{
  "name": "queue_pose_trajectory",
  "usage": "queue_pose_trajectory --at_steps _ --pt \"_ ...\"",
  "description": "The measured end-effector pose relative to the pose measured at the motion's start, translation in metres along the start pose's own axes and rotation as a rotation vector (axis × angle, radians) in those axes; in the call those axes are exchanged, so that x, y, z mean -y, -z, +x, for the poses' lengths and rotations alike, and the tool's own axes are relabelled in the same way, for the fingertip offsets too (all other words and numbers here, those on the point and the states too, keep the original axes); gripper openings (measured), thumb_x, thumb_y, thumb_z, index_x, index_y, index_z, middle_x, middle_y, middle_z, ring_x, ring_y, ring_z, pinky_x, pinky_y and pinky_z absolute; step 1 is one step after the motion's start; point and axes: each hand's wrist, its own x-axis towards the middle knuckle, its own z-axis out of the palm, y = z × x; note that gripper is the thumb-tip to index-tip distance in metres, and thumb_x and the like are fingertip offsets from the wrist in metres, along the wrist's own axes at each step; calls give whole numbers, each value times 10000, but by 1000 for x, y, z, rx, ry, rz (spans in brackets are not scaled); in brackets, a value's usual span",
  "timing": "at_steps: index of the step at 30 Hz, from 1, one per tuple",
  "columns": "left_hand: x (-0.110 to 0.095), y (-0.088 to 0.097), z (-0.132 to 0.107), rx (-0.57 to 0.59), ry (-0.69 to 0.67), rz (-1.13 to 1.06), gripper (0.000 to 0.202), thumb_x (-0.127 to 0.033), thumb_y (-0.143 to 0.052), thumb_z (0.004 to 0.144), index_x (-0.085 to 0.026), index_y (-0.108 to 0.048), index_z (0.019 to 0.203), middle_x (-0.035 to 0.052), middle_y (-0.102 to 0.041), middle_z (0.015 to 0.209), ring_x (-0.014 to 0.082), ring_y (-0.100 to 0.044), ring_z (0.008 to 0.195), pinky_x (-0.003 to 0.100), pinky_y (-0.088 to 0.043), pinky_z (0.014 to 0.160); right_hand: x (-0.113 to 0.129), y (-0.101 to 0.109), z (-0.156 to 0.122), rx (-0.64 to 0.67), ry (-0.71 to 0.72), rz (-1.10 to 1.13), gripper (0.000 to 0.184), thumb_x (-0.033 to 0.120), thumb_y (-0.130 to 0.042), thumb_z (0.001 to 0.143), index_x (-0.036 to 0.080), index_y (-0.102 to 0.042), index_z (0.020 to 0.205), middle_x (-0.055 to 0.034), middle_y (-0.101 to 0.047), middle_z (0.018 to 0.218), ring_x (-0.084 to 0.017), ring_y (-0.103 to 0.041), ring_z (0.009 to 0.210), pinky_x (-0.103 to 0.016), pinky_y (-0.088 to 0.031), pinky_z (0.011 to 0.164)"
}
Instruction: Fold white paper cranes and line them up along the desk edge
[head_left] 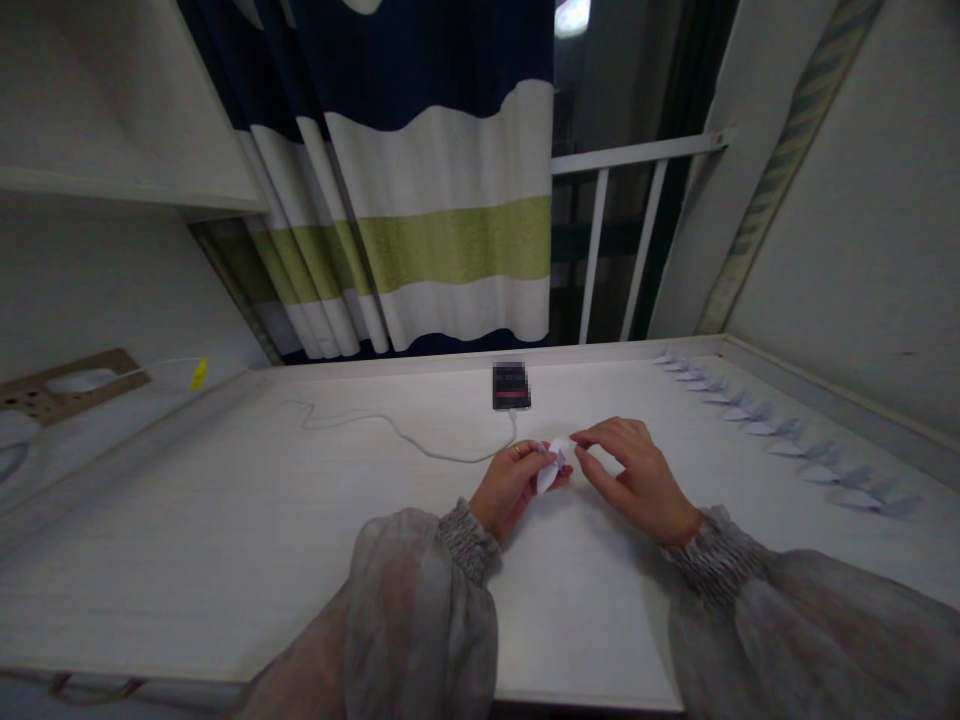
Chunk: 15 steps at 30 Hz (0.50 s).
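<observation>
My left hand (517,485) pinches a small piece of folded white paper (550,474) between thumb and fingers, just above the white tabletop. A ring shows on one of its fingers. Close on the right side of the paper is my right hand (634,475), with thumb and index fingertips a little apart at the paper's edge. Whether those fingertips touch the paper is hard to make out. Along the right side of the table runs a row of several folded white paper pieces (780,430), alike in shape, with raised points.
A phone (511,387) lies beyond my hands, its screen blurred out. A white cable (405,435) runs from it leftward across the white tabletop (247,540). A power strip (75,385) is at the left wall. Behind hang striped curtains (450,200) beside a railing (637,155).
</observation>
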Motion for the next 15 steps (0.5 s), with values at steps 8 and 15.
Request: queue_pose_trajectory --at_steps 8,15 --pt "-1 -1 -2 76 -3 30 192 -217 -676 586 -102 -552 676 9 -576 675 79 -529 626 205 -424 620 2 -4 -1 129 24 47 79 252 -499 782 184 -524 749 -23 -575 726 -161 -500 741 -318 -335 706" --pt "2 -1 -3 -31 -5 138 328 -252 -723 526 -123 -517 746 14 -578 727 104 -569 629 288 -469 654 -4 -5 -1 9 -1 -14 118 222 -502 778 178 -521 670 -17 -569 654 -154 -493 680 -308 -326 670"
